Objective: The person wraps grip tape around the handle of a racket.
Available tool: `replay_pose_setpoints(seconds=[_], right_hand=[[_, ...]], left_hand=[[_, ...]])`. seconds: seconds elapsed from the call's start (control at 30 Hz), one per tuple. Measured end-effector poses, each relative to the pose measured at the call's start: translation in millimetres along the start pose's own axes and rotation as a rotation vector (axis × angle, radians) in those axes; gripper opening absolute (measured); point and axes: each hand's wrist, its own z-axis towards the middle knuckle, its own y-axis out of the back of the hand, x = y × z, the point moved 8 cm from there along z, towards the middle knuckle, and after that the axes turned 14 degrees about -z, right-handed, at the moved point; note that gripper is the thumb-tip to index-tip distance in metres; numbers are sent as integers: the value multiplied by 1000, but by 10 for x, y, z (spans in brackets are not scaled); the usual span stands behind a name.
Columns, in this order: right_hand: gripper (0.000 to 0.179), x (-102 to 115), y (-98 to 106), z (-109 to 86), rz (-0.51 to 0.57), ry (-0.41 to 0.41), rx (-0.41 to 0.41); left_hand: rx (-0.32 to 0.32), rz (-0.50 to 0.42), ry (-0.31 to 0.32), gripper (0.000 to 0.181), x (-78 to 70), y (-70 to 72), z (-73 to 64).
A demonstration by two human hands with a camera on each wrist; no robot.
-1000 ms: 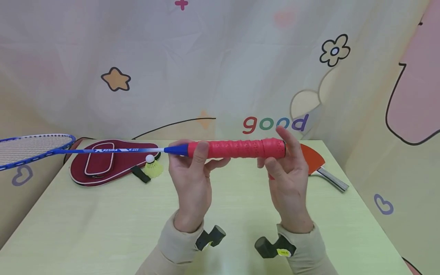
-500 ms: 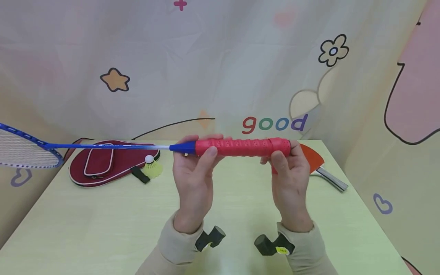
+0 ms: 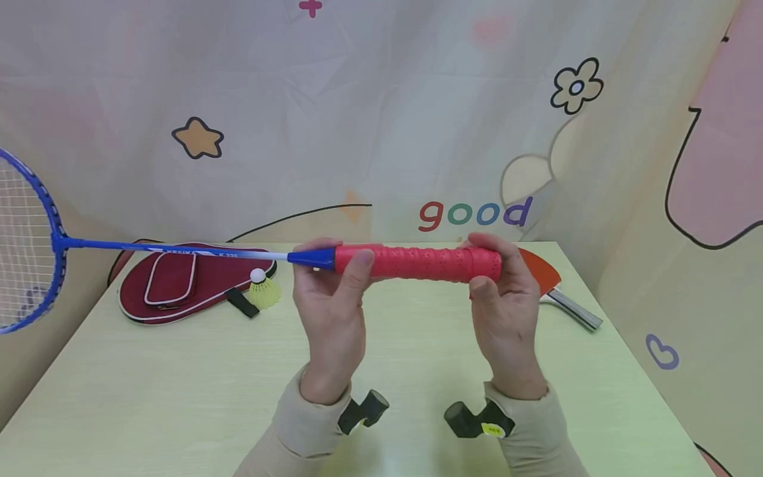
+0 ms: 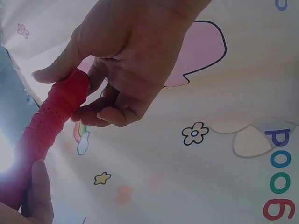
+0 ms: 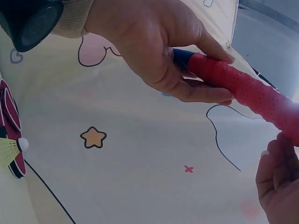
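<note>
A blue badminton racket (image 3: 179, 250) is held level above the table, its strung head (image 3: 26, 245) at the left edge of the head view. Red perforated grip tape (image 3: 426, 263) wraps its handle. My left hand (image 3: 334, 324) grips the racket where the blue cone (image 3: 312, 258) meets the red tape, thumb in front and fingers behind. At the butt end, my right hand (image 3: 509, 324) holds the handle between thumb and fingers. In the left wrist view, several fingers of the right hand (image 4: 135, 60) curl beside the butt. The right wrist view shows the left hand (image 5: 154, 51) around the cone end.
A maroon racket bag (image 3: 208, 291) lies on the table (image 3: 179, 391) at the back left. Beside it are a yellow shuttlecock (image 3: 262, 289) and a black strap (image 3: 242, 303). A red table tennis bat (image 3: 572, 308) lies behind the right hand. A printed curtain (image 3: 381, 119) hangs behind.
The racket has rolled about its shaft, so its head has turned from nearly edge-on to face the view. My right hand's raised finger has come down behind the butt end.
</note>
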Motion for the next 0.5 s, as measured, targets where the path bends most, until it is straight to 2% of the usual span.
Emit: replay_pose_setpoints(seconds=[0.27, 0.5], right_hand=[[51, 11, -45, 10, -83, 29, 77], [58, 120, -53, -20, -292, 206, 2]], left_hand=[[-18, 15, -2, 34, -28, 31, 26], [-66, 39, 34, 37, -2, 78, 30]])
